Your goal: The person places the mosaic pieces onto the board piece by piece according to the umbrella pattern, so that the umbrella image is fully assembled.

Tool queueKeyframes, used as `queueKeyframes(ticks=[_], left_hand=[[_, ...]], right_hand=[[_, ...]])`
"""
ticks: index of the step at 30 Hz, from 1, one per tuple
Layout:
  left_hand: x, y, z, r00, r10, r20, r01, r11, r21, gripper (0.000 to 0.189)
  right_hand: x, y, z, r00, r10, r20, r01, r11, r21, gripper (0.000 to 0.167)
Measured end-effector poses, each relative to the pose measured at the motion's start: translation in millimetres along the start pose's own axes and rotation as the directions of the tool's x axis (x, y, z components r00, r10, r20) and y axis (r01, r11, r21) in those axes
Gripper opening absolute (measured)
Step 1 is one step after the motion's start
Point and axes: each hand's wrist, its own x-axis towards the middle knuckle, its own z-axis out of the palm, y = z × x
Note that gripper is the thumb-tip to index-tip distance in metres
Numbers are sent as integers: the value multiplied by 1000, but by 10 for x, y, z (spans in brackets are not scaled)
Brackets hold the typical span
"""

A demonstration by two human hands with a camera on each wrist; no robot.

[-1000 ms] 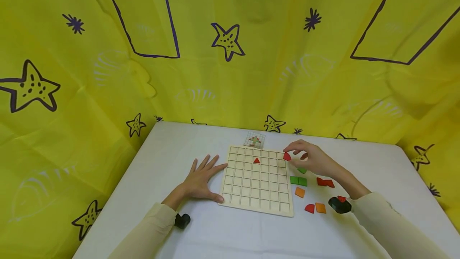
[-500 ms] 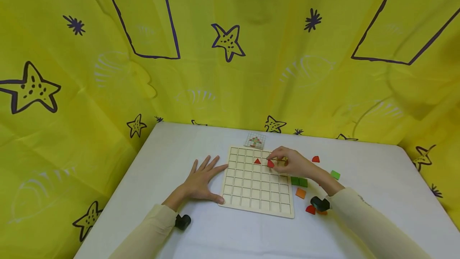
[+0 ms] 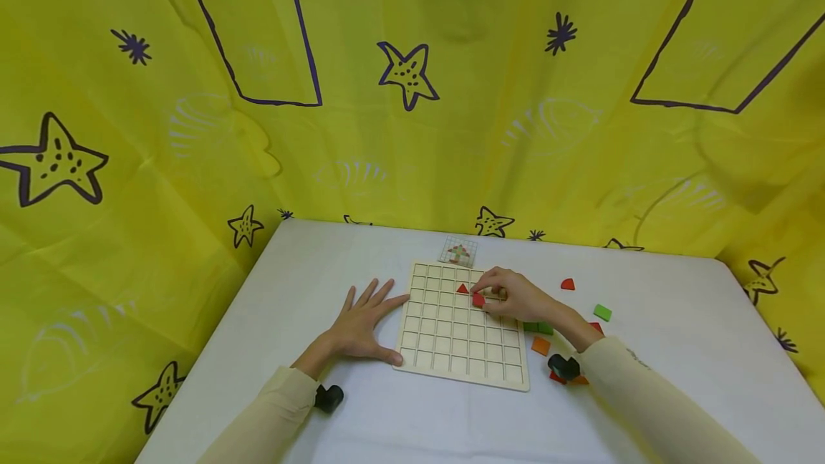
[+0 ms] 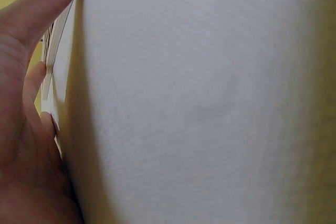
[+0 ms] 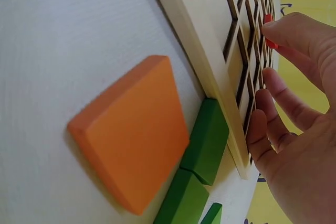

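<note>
A pale wooden grid board lies on the white table. My right hand pinches a red quarter-circle tile between thumb and forefinger, over the upper middle of the grid. Just left of that tile, a red triangle tile sits in a cell. With fingers spread, my left hand rests at the board's left edge, thumb at the lower corner and forefinger higher up. The right wrist view shows the held tile only partly, behind the thumb; whether it touches the board I cannot tell.
A small pattern card lies behind the board. Right of the board are an orange tile, green tiles, a light green tile and a red tile. My right forearm partly covers other tiles. A yellow curtain hangs behind.
My right hand has carried the red tile leftward from the board's right edge to beside the red triangle, and slightly nearer me. The left hand has stayed in place.
</note>
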Motion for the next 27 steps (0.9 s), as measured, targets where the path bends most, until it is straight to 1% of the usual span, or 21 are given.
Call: queueKeyframes(ticks=[11, 27], left_hand=[[6, -4, 5, 1000, -2, 2, 2, 1000, 0, 114], [8, 0, 8, 1000, -8, 2, 8, 1000, 4, 114]], right_hand=[[18, 0, 28, 1000, -12, 4, 12, 1000, -5, 28], [5, 9, 58, 1000, 0, 1, 0, 1000, -17, 29]])
